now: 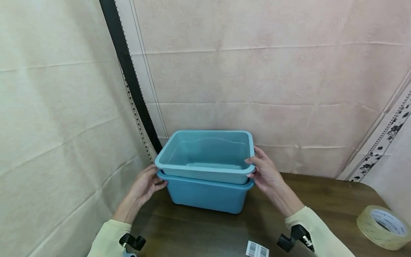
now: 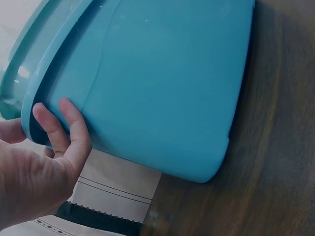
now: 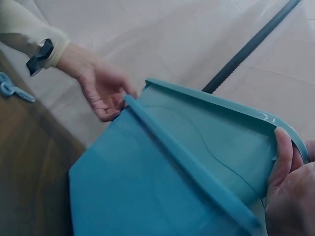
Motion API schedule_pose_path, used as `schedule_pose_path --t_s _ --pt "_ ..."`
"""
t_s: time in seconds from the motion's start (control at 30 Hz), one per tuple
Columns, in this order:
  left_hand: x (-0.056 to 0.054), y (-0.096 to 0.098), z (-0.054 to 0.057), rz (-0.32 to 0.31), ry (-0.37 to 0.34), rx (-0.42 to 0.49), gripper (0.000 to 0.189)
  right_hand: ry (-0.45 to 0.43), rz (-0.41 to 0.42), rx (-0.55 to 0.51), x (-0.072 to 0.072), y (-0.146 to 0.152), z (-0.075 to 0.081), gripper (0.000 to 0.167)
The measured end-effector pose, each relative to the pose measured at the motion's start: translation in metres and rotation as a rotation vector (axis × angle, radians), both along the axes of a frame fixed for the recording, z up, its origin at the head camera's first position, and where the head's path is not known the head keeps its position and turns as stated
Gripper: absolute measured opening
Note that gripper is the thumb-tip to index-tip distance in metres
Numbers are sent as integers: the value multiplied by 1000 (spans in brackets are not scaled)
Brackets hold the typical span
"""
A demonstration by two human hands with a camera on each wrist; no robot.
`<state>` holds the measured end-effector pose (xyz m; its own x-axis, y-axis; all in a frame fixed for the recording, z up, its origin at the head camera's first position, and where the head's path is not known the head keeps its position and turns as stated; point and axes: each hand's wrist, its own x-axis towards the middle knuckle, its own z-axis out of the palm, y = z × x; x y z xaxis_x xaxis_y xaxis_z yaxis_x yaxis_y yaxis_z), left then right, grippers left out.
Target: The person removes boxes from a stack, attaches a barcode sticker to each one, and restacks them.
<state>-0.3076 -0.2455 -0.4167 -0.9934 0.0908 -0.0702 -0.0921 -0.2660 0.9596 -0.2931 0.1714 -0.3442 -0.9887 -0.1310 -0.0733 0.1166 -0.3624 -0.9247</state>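
Observation:
A light blue plastic bin [image 1: 205, 175] sits partly nested inside a darker blue bin [image 1: 205, 195] that stands on the table. My left hand [image 1: 146, 184] grips the lower bin's rim at its left end; in the left wrist view, two fingers [image 2: 74, 123] lie against the outer wall beneath that rim. At the other end, my right hand [image 1: 264, 169] holds the upper bin by its right rim, thumb over the edge. In the right wrist view, the upper bin's rim stands well above the lower one on the right hand's side, and the upper bin's base is hidden inside.
A roll of clear tape [image 1: 382, 228] lies on the brown table [image 1: 199, 228] at the right. Near the front is a white barcode label [image 1: 257, 249]. Blue scissor-like handles [image 3: 17, 89] lie on the table's left. Pale cloth [image 1: 273, 78] hangs behind and at both sides.

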Motion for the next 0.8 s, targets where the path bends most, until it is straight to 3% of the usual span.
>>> schedule_pose_path --t_s 0.1,0.27,0.5,0.63,0.8 --pt "-1 0 0 5 -10 16 14 14 16 -64 5 8 12 74" --pt "2 -1 1 -10 8 24 13 98 78 -170 17 19 47 74" --pt "4 0 5 -41 35 37 15 220 133 -315 46 52 86 62" --pt "7 2 8 -13 6 18 22 319 183 -406 61 92 90 61" --pt "8 3 9 0 0 5 23 434 268 -520 68 165 73 61"
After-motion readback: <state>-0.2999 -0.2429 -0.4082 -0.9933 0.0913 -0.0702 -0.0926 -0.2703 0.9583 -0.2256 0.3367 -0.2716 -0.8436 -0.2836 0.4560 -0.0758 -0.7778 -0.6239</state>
